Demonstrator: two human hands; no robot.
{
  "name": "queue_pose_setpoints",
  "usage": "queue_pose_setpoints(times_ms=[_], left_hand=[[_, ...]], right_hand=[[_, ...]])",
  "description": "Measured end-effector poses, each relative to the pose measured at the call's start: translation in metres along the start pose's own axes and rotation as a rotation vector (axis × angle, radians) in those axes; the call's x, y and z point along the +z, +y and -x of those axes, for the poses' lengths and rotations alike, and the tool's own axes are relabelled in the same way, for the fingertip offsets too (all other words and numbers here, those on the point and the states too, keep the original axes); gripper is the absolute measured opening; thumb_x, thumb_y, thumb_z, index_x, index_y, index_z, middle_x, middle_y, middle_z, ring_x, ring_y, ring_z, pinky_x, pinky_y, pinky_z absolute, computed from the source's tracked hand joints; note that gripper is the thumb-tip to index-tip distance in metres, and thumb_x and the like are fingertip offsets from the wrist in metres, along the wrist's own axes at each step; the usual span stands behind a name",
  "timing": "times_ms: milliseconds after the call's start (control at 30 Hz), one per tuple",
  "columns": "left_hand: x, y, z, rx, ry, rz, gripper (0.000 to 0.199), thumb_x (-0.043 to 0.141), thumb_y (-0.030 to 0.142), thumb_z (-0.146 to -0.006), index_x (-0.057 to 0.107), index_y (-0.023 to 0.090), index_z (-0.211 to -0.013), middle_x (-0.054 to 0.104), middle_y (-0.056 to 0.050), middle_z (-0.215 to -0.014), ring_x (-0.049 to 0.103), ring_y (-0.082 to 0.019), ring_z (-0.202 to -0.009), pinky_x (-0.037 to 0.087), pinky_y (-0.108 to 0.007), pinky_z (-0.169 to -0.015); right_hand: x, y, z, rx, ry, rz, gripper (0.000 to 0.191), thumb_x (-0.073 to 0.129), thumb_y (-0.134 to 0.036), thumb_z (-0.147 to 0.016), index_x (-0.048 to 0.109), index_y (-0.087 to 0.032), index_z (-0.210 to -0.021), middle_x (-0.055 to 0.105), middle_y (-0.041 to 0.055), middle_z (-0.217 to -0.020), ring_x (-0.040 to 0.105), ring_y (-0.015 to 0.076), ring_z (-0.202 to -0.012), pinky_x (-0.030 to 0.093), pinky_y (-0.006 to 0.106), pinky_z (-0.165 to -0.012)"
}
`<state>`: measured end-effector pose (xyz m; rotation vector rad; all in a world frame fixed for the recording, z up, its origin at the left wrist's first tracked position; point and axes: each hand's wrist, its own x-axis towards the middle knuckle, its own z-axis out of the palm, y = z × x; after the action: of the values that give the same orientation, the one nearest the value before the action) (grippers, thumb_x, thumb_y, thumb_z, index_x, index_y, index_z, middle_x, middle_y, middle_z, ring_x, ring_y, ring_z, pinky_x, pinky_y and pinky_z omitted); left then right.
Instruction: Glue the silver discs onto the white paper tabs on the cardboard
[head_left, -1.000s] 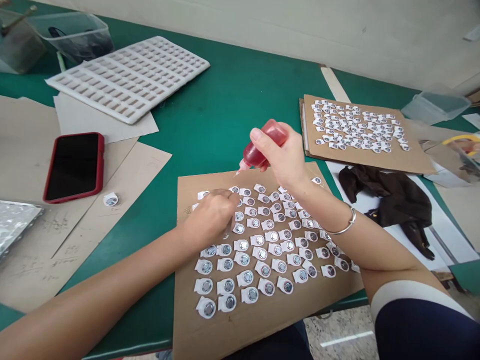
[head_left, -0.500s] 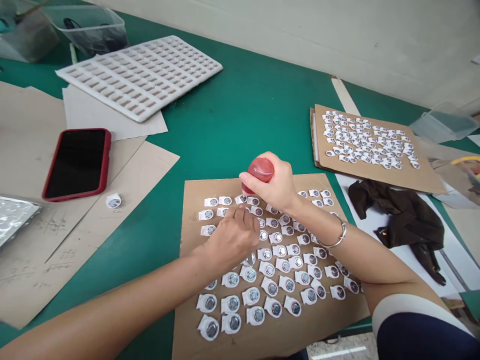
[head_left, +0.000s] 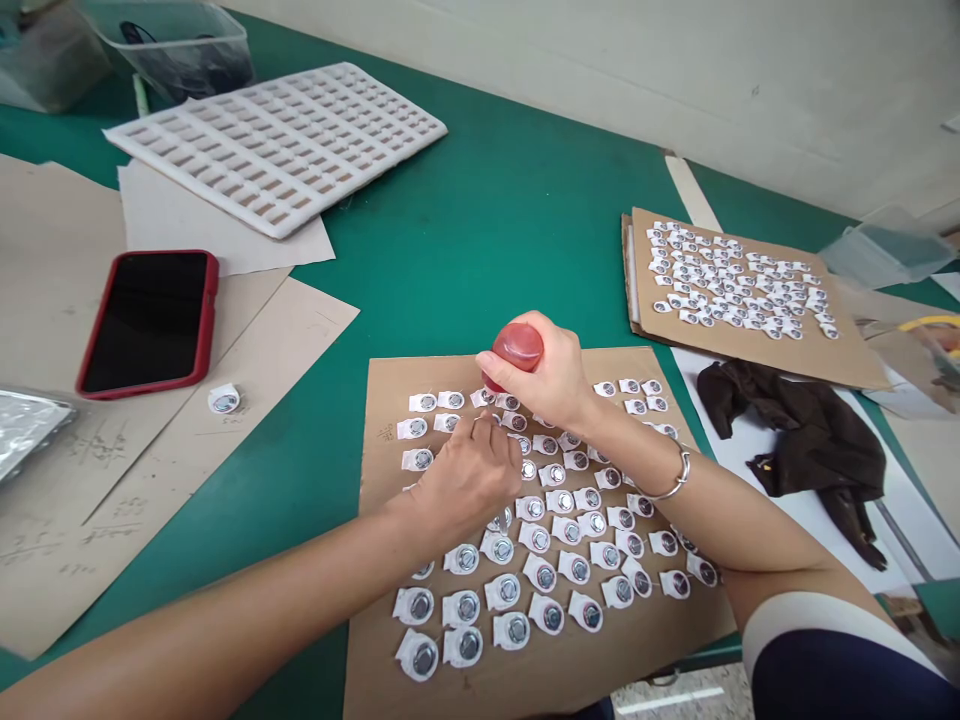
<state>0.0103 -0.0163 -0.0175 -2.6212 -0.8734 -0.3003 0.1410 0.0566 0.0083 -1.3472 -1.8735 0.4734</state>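
A brown cardboard sheet (head_left: pixel 480 690) lies in front of me, covered in rows of small white-tabbed pieces (head_left: pixel 511 630) with round metallic centres. Wrapped in my right hand (head_left: pixel 551 375) is a red, shiny squeeze bottle (head_left: pixel 517 347), its rounded end facing up. The bottle's lower end is hidden behind my fingers, above the upper rows. My left hand (head_left: pixel 472 465) is just below and to the left, low over the sheet with its fingers curled together. What its fingertips pinch, if anything, is hidden.
A second cardboard sheet (head_left: pixel 847 345) with similar pieces lies at right, above a dark brown cloth (head_left: pixel 795 440). To the left are a red-cased phone (head_left: pixel 146 320) and one loose tabbed piece (head_left: pixel 223 399). A white slotted tray (head_left: pixel 285 150) and a clear bin (head_left: pixel 180 50) stand behind.
My right hand and the red bottle have shifted very slightly left and down. My left hand stays nearly in place, and the view has tilted a little.
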Motion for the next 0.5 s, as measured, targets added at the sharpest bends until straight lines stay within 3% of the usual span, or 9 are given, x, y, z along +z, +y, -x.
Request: queue_pose_setpoints(times_ms=[500], left_hand=[[0.0013, -0.0001, 0.0009, -0.005, 0.033, -0.021, 0.014, 0.045, 0.000, -0.075, 0.056, 0.008, -0.069, 0.062, -0.013, -0.062, 0.061, -0.023, -0.061, 0.048, -0.039, -0.062]], right_hand=[[0.0012, -0.0009, -0.0007, -0.005, -0.005, 0.005, 0.032, 0.064, -0.049, -0.068, 0.052, -0.021, -0.077, 0.060, -0.0015, -0.069, 0.054, 0.0113, -0.060, 0.043, 0.027, -0.057]])
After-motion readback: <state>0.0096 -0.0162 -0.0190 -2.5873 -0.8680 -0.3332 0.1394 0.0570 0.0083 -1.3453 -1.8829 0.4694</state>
